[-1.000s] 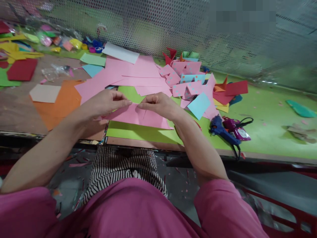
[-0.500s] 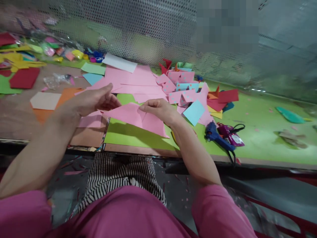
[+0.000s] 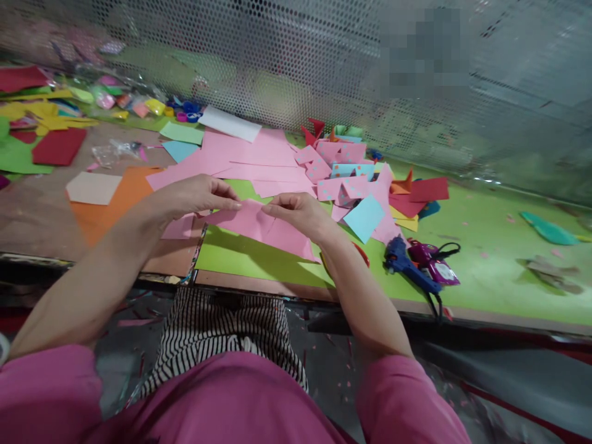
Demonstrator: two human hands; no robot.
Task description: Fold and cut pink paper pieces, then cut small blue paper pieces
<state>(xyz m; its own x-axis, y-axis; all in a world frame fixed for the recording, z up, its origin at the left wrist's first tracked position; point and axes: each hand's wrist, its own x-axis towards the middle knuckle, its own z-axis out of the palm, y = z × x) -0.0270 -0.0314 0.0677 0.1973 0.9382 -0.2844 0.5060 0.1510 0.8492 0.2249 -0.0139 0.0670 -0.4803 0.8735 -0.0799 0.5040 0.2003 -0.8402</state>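
Note:
A creased sheet of pink paper (image 3: 263, 231) is held up over the green mat, tilted, with a shadow beneath it. My left hand (image 3: 206, 196) pinches its upper edge between thumb and fingers. Close beside it, my right hand (image 3: 298, 211) grips the same edge, thumb on the near face. Part of the sheet's left end lies behind my left fingers. Under my right forearm, scissors with a red and yellow handle (image 3: 361, 253) show only in part. A light blue paper square (image 3: 364, 218) lies to the right of my right hand.
Large pink sheets (image 3: 259, 148) lie behind my hands, with several dotted folded paper pieces (image 3: 345, 188) at their right. A blue glue gun (image 3: 409, 266) rests near the front edge beside a purple device (image 3: 435, 262). Perforated metal (image 3: 277, 55) rises along the back.
My left hand has come in from the left and closed on the pink paper's upper edge. My right hand keeps its hold, and the sheet sits slightly lower in view.

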